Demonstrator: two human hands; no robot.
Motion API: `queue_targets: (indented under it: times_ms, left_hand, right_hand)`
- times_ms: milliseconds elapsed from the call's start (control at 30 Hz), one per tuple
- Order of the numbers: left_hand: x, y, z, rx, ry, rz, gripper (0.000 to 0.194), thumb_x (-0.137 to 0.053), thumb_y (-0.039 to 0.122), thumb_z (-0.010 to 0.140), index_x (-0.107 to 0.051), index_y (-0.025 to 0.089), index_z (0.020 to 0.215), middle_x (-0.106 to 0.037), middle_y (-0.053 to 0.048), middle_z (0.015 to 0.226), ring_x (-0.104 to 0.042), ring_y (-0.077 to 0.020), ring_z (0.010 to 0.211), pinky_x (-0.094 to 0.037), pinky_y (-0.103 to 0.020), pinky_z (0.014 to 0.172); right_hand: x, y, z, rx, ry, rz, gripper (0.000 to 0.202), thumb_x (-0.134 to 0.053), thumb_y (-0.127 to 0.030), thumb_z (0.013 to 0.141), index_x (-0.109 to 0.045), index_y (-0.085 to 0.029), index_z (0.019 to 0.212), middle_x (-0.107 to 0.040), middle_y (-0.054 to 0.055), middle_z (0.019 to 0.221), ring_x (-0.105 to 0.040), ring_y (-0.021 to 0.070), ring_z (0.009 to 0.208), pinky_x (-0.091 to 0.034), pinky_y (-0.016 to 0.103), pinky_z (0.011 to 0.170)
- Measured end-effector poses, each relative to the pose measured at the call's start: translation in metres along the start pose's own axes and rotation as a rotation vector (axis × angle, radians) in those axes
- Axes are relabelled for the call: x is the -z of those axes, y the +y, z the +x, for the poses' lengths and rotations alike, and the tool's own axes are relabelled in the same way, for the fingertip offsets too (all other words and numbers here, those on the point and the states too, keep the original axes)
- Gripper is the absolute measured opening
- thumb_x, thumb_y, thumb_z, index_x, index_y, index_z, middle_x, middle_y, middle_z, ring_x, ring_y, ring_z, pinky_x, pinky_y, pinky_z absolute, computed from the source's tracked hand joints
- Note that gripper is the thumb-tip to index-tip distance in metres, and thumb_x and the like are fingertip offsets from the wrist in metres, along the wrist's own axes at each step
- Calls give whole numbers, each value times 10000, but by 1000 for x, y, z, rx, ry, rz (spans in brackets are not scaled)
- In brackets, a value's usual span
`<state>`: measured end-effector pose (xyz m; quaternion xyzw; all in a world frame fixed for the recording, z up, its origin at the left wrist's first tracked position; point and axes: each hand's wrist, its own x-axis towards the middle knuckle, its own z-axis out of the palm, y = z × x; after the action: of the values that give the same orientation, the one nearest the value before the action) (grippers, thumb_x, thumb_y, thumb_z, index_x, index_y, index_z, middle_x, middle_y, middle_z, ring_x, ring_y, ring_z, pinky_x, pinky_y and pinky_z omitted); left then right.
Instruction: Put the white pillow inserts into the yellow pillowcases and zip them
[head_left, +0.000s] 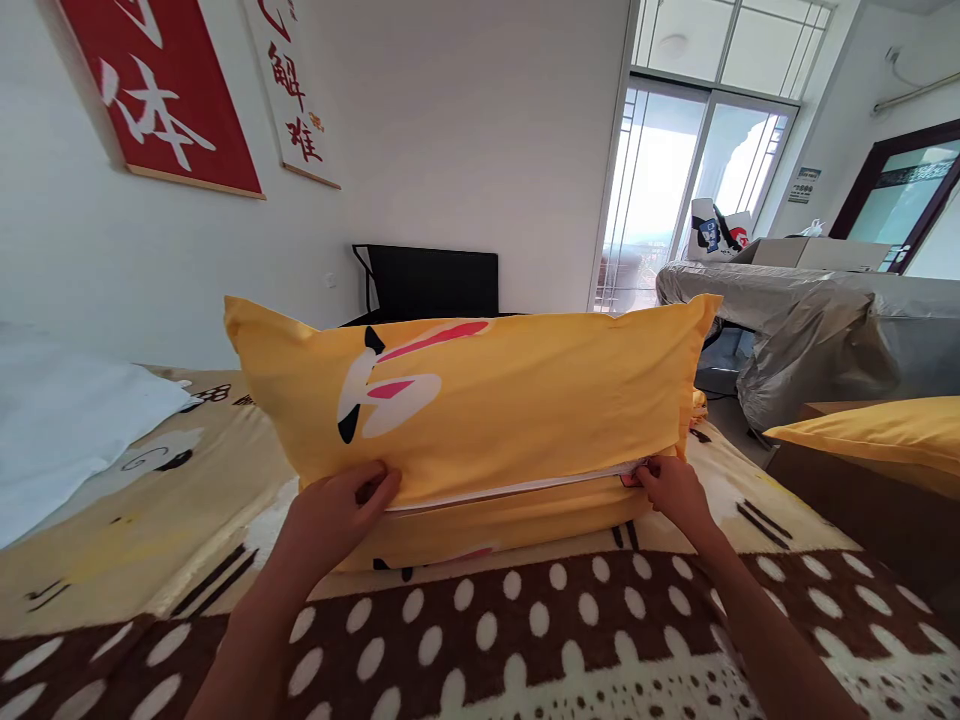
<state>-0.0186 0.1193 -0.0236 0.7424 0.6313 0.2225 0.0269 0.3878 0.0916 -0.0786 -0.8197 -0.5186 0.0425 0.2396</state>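
The left hand (pixel 352 505) is curled nearly closed, thumb and forefinger pinching the cloth at the lower left of the yellow pillow (pixel 525 400); the right hand (pixel 675 490) is likewise drawn in, its fingertips gripping the cloth at the pillow's lower right; between the two hands a white strip (pixel 517 493) runs along the pillow's near side, with a lower band of yellow cloth (pixel 517 530) beneath it; whether that band belongs to the same pillow I cannot tell. The pillow stands tilted up on the bed, its long side across the view, a white, pink and black print (pixel 386 395) on its left half.

In front of the pillow lies a brown blanket (pixel 540 610) with pale spots; under and to both sides of it spreads a beige bedcover (pixel 120 540) with printed figures; to its left is a piece of white bedding (pixel 75 430); to its right, well apart, lies a second yellow pillow (pixel 877 435). Behind it stands a black panel (pixel 435 283) near the wall; beyond it to the right are plastic-covered furniture (pixel 810 320) and a glass door (pixel 675 180); behind it to the left hangs a red scroll (pixel 161 90).
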Motion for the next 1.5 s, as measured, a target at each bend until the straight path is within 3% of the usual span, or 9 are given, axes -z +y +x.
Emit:
queue_targets:
  times_ms: [667,1500]
  left_hand:
    - [-1,-3,0,-28,3,-54,385,-345,540,818,-338,210,619,-406,30,551,-400,-135,555,-298,-258,585]
    - [-1,-1,-1,2,-3,-46,391,-334,554,803,-367,209,622,-455,23,565,-425,-141,579,-308,-261,604]
  right_hand:
    - [1,0,-1,32,17,15,255,-457,-324,797,-577,-192,616,-625,44,633,-566,168,641,-279,240,516]
    - [-1,1,0,24,6,39,237,-455,-324,799,-567,-188,641,-627,37,646,-544,144,582,-261,240,509]
